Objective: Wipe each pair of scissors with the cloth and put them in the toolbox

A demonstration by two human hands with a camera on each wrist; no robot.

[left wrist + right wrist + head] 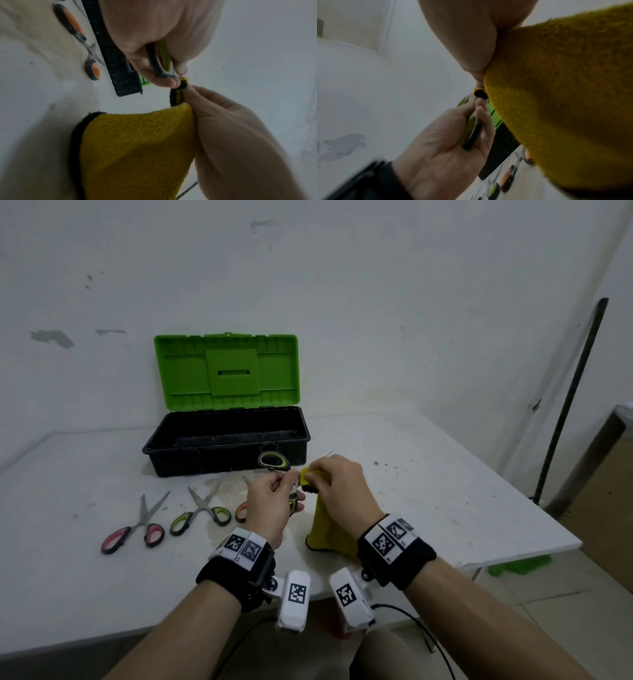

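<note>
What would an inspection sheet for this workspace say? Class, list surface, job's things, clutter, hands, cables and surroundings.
Surface: white table, stained and speckled.
Job's things: open toolbox; held scissors; yellow cloth; red scissors, green scissors and orange scissors on the table.
Clutter: nothing seen.
Hands: left hand holds the held scissors' handle; right hand pinches cloth round the blade.
Cables: black cable under the right wrist.
Surroundings: scuffed wall; dark pole.

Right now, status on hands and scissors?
Left hand grips green-handled scissors. Right hand pinches yellow cloth on blade. Toolbox open, path clear.
</note>
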